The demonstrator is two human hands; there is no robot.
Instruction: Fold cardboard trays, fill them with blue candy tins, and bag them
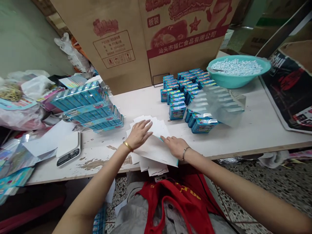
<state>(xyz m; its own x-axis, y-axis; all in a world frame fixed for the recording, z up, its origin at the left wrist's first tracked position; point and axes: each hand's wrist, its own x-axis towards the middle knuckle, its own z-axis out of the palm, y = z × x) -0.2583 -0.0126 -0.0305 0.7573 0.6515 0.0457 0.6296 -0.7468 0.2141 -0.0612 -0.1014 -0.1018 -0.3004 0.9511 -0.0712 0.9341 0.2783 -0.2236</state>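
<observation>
White paper sheets (156, 150) form the centre of the figure. Nearest the viewer, a red cloth (175, 198) lies in the person's lap, below the desk (255, 130).

The sheets lie fanned in a loose pile at the desk's near edge, some overhanging it. The long axis of the fan runs from that edge away from the person, leaning slightly left at its far end.

Left hand (139, 133): palm down on the far part of the pile, the grip spread wide, fingers flat and pointing right. Right hand (175, 146): palm down on the near right corner of the top sheet, fingers close together and pointing left. No pinch shows in either grip. The pile lies directly under both hands, between the wrists. The right hand is the nearer to the overhanging edge, the left to the far sheets. Each wrist bears a bangle.

To the left stands a small scale (69, 150), with wrapped packs of blue boxes (90, 104) stacked behind it. To the right, well apart from the hands, are rows of small blue boxes (179, 94), partly covered by a clear plastic tray (218, 102). Farther back, a teal basin (237, 81) holds small white pieces. Printed cardboard cartons (156, 39) close the background.
</observation>
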